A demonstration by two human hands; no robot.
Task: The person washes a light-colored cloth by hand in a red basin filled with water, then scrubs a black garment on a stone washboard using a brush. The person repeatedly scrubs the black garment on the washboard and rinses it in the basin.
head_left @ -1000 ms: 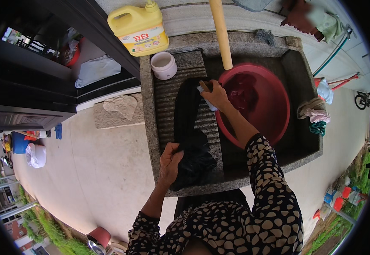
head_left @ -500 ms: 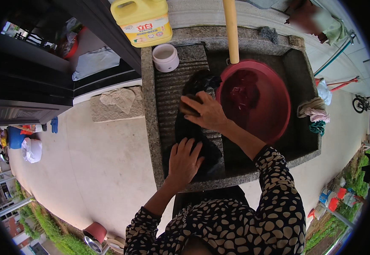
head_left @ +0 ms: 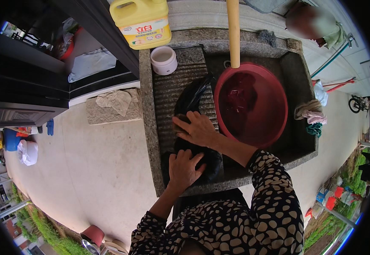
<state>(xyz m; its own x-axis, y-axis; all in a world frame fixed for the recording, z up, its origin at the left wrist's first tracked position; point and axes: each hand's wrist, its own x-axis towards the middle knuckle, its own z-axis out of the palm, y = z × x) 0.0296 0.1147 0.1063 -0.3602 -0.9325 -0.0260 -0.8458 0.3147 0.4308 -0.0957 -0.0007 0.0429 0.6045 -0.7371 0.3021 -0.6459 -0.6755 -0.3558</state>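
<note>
Fingers of the right hand (head_left: 198, 129) are clamped on one brown block (head_left: 179, 128), mostly hidden beneath them, its kind unconfirmed. Those of the left hand (head_left: 184, 169) stand slightly apart, tips down on one glossy black cloth (head_left: 190, 98); whether they pinch it, I cannot tell. The cloth lies lengthwise on one ribbed grey stone washboard (head_left: 163, 100), both hands over its nearer half. Step in hand, in my judgement: scrubbing, with the left hand steadying. The next move calls for a firm left hold and an even stroke along the cloth. Beside the board, within one speckled grey stone sink (head_left: 149, 127), sits one round red plastic basin (head_left: 284, 102) containing one bunched dark red cloth (head_left: 243, 91). One yellow pole (head_left: 234, 34) reaches to the basin's far rim. Far left: one open whitish jar (head_left: 164, 68), one yellow plastic jug (head_left: 144, 21) just beyond.
</note>
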